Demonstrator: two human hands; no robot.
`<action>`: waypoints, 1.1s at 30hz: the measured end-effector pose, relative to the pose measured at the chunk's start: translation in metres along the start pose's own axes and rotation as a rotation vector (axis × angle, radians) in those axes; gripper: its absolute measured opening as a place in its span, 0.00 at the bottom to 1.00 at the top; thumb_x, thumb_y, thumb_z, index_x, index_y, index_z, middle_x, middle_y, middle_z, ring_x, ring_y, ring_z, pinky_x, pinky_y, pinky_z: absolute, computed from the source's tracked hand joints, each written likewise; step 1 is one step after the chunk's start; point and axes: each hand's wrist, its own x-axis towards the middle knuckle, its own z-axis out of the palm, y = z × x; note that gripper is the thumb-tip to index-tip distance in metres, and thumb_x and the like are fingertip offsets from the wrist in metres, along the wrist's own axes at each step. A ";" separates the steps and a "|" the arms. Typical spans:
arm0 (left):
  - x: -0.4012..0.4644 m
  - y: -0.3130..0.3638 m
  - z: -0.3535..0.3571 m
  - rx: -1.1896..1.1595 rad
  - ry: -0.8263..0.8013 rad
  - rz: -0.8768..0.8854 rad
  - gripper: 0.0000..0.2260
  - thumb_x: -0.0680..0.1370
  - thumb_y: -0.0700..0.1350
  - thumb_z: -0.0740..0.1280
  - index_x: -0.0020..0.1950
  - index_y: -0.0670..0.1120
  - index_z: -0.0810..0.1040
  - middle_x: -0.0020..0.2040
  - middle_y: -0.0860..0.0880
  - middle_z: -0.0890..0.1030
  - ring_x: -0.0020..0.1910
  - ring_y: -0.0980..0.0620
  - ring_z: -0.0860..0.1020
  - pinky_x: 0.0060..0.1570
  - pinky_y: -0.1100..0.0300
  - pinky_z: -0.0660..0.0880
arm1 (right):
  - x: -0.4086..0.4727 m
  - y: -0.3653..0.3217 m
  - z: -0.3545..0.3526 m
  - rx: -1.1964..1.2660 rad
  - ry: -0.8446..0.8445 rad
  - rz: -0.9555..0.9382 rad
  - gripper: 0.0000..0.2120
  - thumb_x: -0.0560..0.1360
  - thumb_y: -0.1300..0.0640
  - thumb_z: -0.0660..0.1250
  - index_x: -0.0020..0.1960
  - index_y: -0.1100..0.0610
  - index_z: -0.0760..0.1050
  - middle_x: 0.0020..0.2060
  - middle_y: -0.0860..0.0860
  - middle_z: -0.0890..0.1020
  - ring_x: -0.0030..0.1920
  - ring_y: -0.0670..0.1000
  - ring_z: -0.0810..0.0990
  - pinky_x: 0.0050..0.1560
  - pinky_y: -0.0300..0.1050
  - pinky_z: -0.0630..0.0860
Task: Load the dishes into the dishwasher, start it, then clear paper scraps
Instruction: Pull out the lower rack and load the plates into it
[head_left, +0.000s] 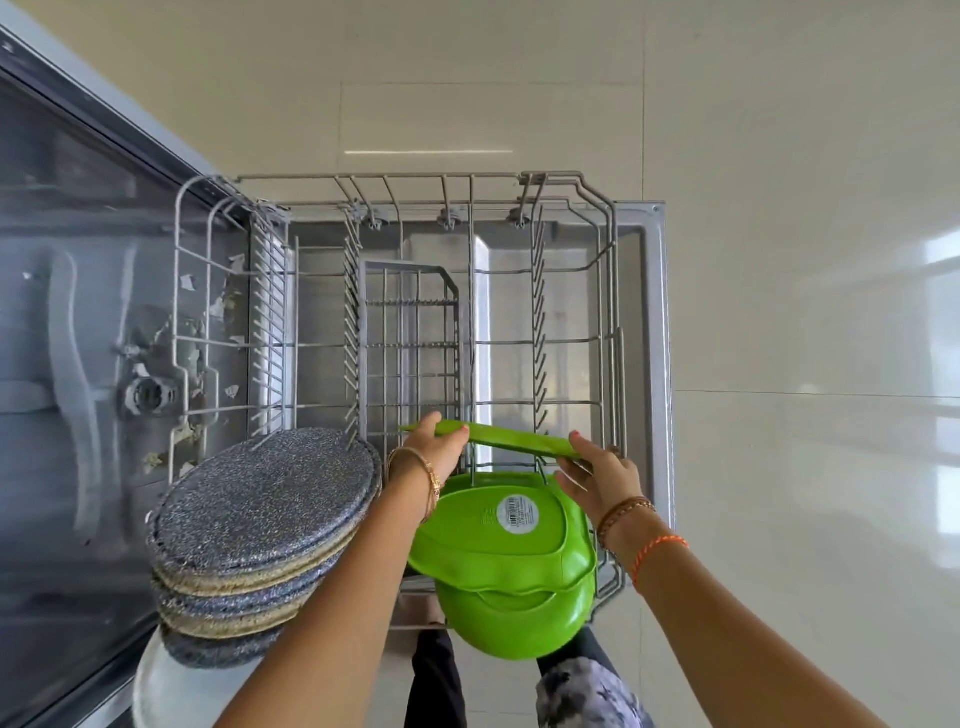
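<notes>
Both hands, left hand (439, 441) and right hand (597, 475), grip a green plate (498, 439) edge-on above the lower rack (613, 260) near its front edge; it should drop upright between tines.

Both arms reach forward from the lower edge of the view, bare to the elbow, and come closer together toward the hands. The left hand (435, 440) is turned with its back up; its fingers curl over the near edge of a thin green plate (511, 439), with the thumb on top, and a gold bangle (415, 470) sits on the wrist. The right hand (597, 475) holds the other end of the same plate, its fingers underneath and the thumb tip on the top side. The right wrist carries a brown beaded bracelet (623, 512) and an orange thread (660, 551).
</notes>
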 end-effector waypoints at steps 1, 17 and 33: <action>0.001 -0.001 0.001 0.073 0.018 0.020 0.24 0.80 0.48 0.59 0.74 0.47 0.58 0.71 0.44 0.64 0.66 0.43 0.68 0.62 0.50 0.70 | 0.000 0.001 0.002 0.014 0.011 -0.013 0.28 0.73 0.65 0.67 0.69 0.66 0.60 0.44 0.58 0.78 0.38 0.51 0.78 0.24 0.39 0.76; -0.009 -0.037 -0.004 0.520 0.382 0.463 0.12 0.78 0.48 0.63 0.57 0.43 0.77 0.62 0.43 0.67 0.61 0.45 0.67 0.58 0.58 0.66 | -0.039 0.017 0.029 0.243 0.143 -0.096 0.29 0.72 0.78 0.58 0.69 0.61 0.57 0.37 0.56 0.70 0.28 0.52 0.74 0.22 0.37 0.76; -0.015 -0.036 -0.004 0.649 0.125 0.587 0.22 0.77 0.47 0.65 0.69 0.45 0.65 0.66 0.47 0.66 0.66 0.51 0.65 0.66 0.61 0.61 | -0.034 -0.005 0.041 0.052 0.133 -0.151 0.17 0.74 0.71 0.63 0.61 0.64 0.63 0.36 0.57 0.74 0.30 0.52 0.76 0.25 0.38 0.78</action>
